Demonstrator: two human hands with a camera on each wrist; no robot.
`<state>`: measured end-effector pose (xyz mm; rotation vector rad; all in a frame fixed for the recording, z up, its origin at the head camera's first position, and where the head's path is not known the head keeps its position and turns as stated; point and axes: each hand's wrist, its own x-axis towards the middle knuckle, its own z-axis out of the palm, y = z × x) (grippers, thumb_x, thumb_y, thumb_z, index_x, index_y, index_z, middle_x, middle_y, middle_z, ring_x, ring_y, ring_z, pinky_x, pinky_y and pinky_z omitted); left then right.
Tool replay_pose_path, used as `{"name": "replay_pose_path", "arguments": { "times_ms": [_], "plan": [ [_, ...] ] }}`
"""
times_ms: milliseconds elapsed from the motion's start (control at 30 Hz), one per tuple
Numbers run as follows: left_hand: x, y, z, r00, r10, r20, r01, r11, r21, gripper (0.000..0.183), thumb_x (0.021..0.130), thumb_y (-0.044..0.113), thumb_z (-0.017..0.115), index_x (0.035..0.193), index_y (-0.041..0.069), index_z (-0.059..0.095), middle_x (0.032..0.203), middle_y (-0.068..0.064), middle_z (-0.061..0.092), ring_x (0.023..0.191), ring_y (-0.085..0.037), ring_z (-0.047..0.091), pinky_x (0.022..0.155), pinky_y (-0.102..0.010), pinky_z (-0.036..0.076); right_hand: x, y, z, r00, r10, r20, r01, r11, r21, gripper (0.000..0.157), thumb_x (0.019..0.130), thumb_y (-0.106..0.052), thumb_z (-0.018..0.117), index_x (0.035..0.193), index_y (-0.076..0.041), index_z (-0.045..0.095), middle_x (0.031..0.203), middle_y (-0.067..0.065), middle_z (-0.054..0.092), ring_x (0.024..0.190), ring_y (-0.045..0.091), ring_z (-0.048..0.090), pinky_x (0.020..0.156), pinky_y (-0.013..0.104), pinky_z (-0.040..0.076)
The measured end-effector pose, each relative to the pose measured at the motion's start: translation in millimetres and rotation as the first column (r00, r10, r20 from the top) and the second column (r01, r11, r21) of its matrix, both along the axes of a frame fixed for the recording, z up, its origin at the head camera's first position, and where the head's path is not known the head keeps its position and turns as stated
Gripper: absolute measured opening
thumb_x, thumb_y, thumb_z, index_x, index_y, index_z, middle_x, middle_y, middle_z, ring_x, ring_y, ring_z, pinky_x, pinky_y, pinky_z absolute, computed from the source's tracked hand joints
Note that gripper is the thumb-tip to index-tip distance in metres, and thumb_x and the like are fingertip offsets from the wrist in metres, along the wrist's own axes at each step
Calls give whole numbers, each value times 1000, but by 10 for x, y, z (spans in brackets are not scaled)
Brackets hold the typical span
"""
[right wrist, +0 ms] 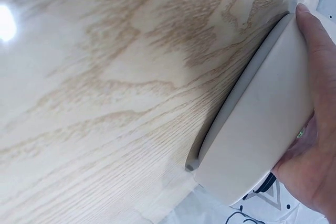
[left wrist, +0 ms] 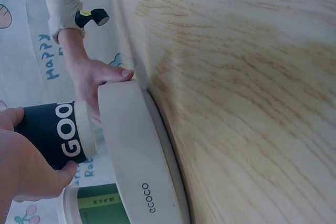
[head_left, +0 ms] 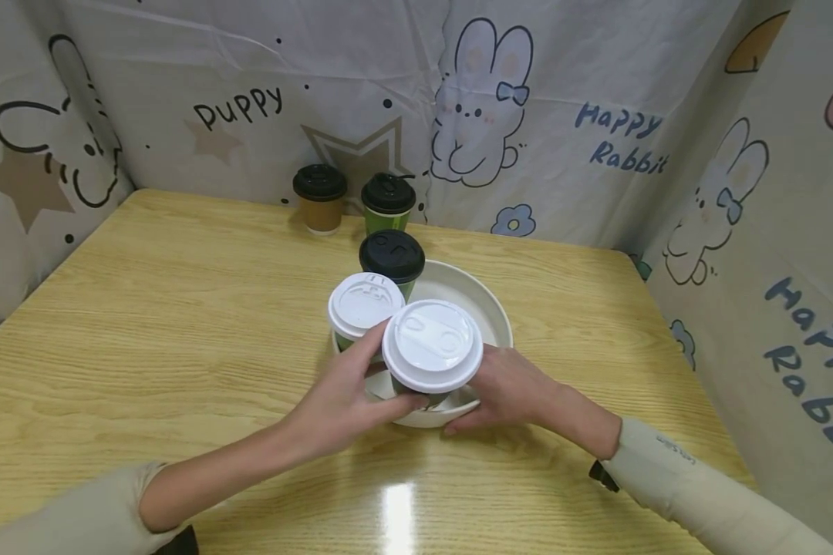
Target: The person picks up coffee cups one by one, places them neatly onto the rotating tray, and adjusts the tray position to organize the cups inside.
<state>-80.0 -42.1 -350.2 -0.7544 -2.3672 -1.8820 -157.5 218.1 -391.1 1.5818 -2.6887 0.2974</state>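
Gripping from the left, the left hand [head_left: 340, 401] curls its fingers and thumb round a dark cup with a white lid [head_left: 432, 344], holding it at the near edge of the white bowl [head_left: 494, 304]. The left wrist view shows this grip closely: the left hand [left wrist: 26, 166] wraps the dark cup [left wrist: 52, 132], which bears pale lettering, and the cup sits just inside the bowl's wall [left wrist: 131, 145]; whether its base rests on the bowl floor or hangs a little above it cannot be told. Just left of it stands a second white-lidded cup [head_left: 363, 303], green-sided, and behind that a black-lidded cup [head_left: 392, 255], both in the bowl. Farther back on the wooden counter [head_left: 146, 324] wait a brown cup with a black lid [head_left: 319, 197] and a green cup with a black lid [head_left: 387, 202], well apart from the bowl.

To the right, the right hand [head_left: 510, 389] clasps the bowl's outer wall, thumb [right wrist: 317, 40] along the rim and palm against the side, steadying it.

The step in hand looks like seating the dark cup among the others in the bowl. The next move likely calls for lowering it upright, clear of the neighbouring lid, while the right grip keeps the bowl from sliding.
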Motion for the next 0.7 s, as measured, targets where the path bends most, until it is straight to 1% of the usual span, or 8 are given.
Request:
{"name": "replay_pose_path", "arguments": {
  "times_ms": [100, 300, 467, 567, 700],
  "plan": [
    [-7, 23, -25, 1000, 4, -8, -4, 1000, -2, 82, 79, 8, 86, 148, 10, 42, 144, -2, 51, 133, -17, 45, 104, -39, 45, 0, 0, -3, 1000, 3, 6, -3, 1000, -10, 81, 69, -62, 83, 133, -17, 60, 133, 4, 60, 113, 22, 60, 93, 39, 52],
    [-9, 58, -77, 999, 0, -32, 0, 1000, -8, 85, 79, 7, 85, 151, 11, 39, 148, -2, 47, 135, -16, 43, 106, -35, 43, 8, 6, -1, 999, -5, 38, 6, 1000, -31, 83, 70, -62, 83, 134, -15, 58, 132, 4, 60, 114, 20, 59, 93, 38, 52],
    [-14, 84, -113, 1000, 8, -28, -8, 1000, -9, 87, 80, 6, 84, 152, 13, 36, 149, -2, 45, 136, -16, 42, 109, -33, 39, 7, 3, 1, 999, -23, 49, 23, 1000, -11, 83, 70, -62, 83, 134, -16, 58, 131, 4, 61, 111, 19, 60, 90, 37, 53],
    [-13, 94, -138, 999, 23, -26, -24, 999, -29, 89, 81, 8, 84, 154, 15, 34, 150, -1, 44, 137, -15, 41, 111, -32, 37, 5, 1, -1, 998, -34, 55, 34, 999, 2, 82, 70, -63, 82, 134, -16, 59, 131, 4, 62, 110, 18, 60, 90, 37, 53],
    [-11, 105, -181, 998, 50, -40, -53, 996, -77, 90, 81, 12, 85, 154, 16, 33, 150, 0, 44, 138, -14, 39, 113, -34, 34, 3, 4, -2, 996, -50, 77, 50, 999, 4, 87, 70, -64, 82, 137, -15, 56, 133, 3, 60, 114, 19, 59, 93, 38, 52]
  ]
}}
